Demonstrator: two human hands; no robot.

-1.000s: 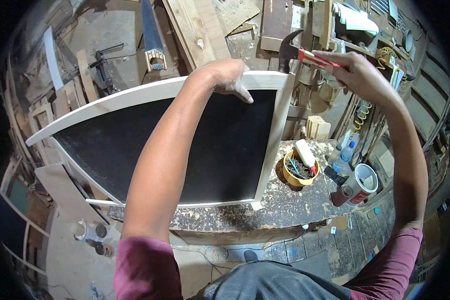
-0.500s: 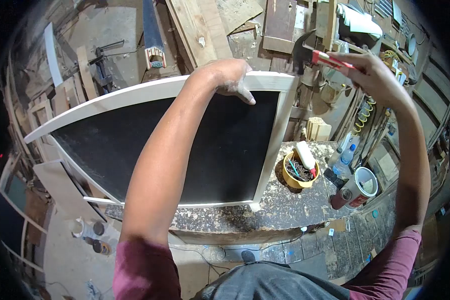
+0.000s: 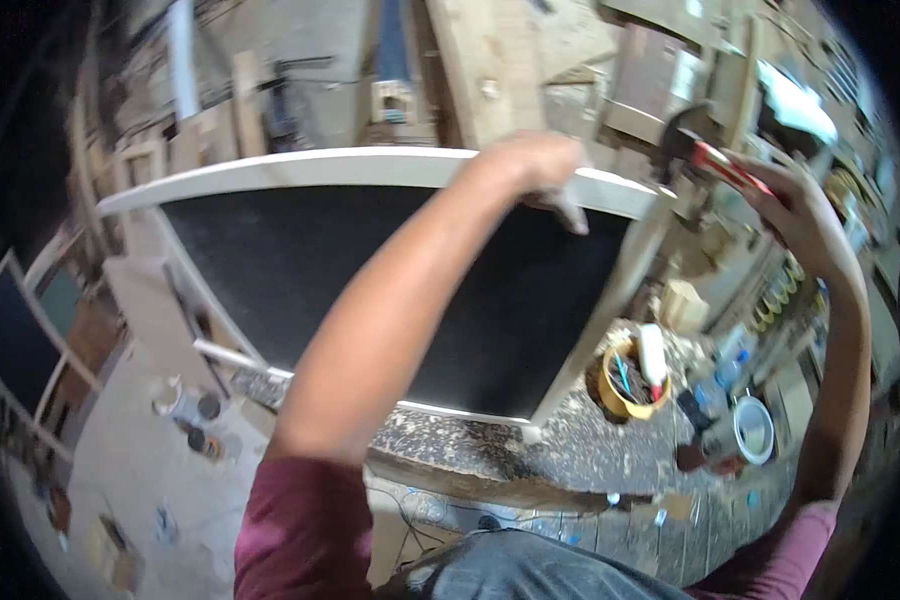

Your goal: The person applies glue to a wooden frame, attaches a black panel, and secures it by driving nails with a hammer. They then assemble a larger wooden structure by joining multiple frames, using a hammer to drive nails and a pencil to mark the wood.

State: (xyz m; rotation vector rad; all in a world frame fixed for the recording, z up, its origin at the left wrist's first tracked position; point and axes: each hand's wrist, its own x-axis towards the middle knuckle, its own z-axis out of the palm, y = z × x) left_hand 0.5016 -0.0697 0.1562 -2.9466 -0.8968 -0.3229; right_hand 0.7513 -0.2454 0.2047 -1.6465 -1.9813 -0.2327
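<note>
A white wooden frame (image 3: 310,168) with a black panel (image 3: 280,265) stands on edge on the worn workbench (image 3: 610,465). My left hand (image 3: 545,172) is closed over its top rail near the right corner, thumb down against the panel side. In my right hand (image 3: 802,208) is a claw hammer (image 3: 718,162) with a red handle, its dark head raised just beyond the frame's right top corner. The hammer head looks apart from the wood. On the bench to the right, a yellow bowl (image 3: 630,408) holds what look like nails, with a white bottle (image 3: 652,352) lying across it.
A white bucket (image 3: 753,430) and a plastic bottle (image 3: 732,368) stand right of the bowl. Behind the frame lie long boards (image 3: 485,70) and a handsaw (image 3: 394,50). Jars (image 3: 206,442) sit on the floor at left, near another dark-panelled frame (image 3: 20,320).
The view has swung left, so the scene shifts right and blurs. My left hand keeps its hold on the top rail. The hammer stays raised near the corner, slightly lower against the frame.
</note>
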